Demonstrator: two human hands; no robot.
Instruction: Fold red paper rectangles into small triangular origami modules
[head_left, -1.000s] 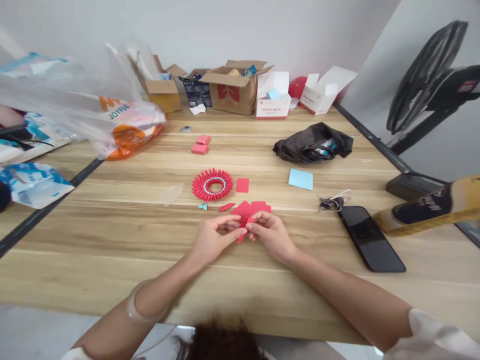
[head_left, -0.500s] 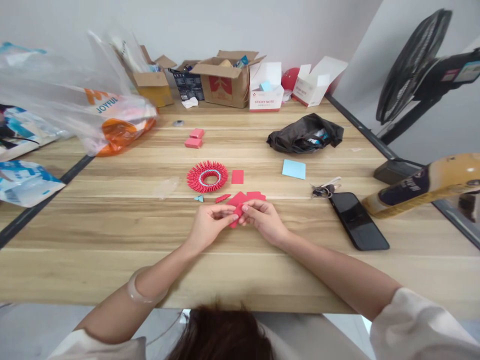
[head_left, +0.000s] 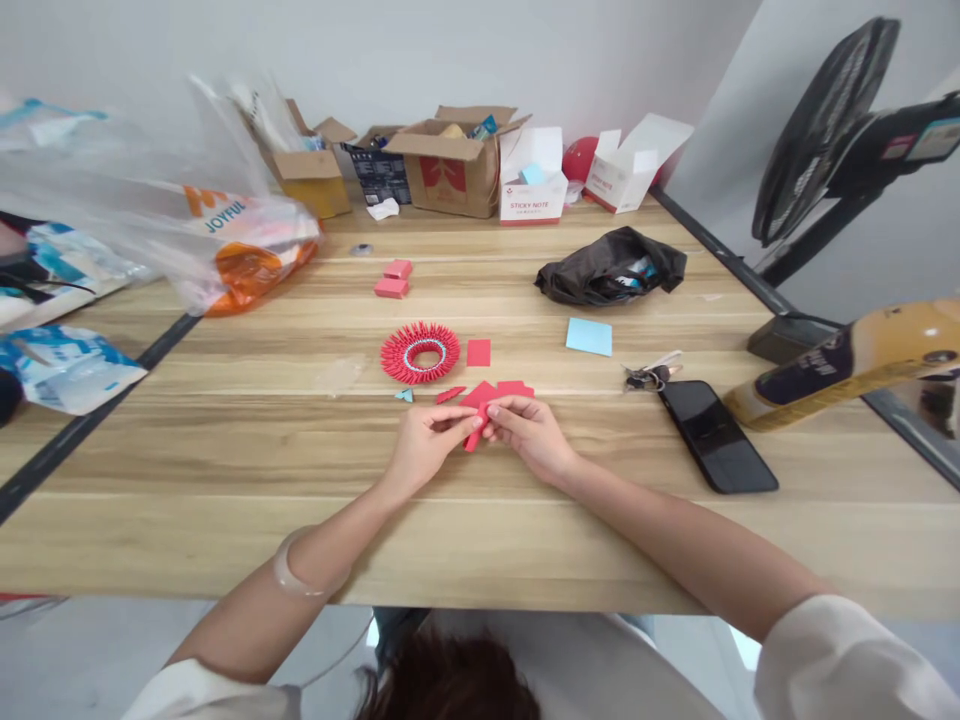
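Between my two hands is a small piece of red paper (head_left: pixel 475 430), folded into a narrow strip. My left hand (head_left: pixel 429 440) pinches its left side with thumb and fingers. The right side is pinched by my right hand (head_left: pixel 529 432). Just beyond my fingers lie loose red paper sheets (head_left: pixel 514 388), partly hidden by the hands. A ring of folded red paper pieces (head_left: pixel 390 352) with a light blue inner band sits behind my left hand. Close to it are a red square sheet (head_left: pixel 478 352), folded red pieces (head_left: pixel 450 395) and a small blue folded piece (head_left: pixel 405 396).
Two red paper stacks (head_left: pixel 392 288) and a blue paper pad (head_left: pixel 589 337) lie farther back. A black plastic bag (head_left: pixel 611 268), keys (head_left: pixel 646 377), a phone (head_left: pixel 716 437) and a bottle (head_left: pixel 847 365) are on the right. Boxes (head_left: pixel 450 180) line the wall; a plastic bag (head_left: pixel 255 250) stands left.
The red paper between my fingers now looks narrower, like a folded strip. Both hands stay in nearly the same place; the camera view has shifted slightly.
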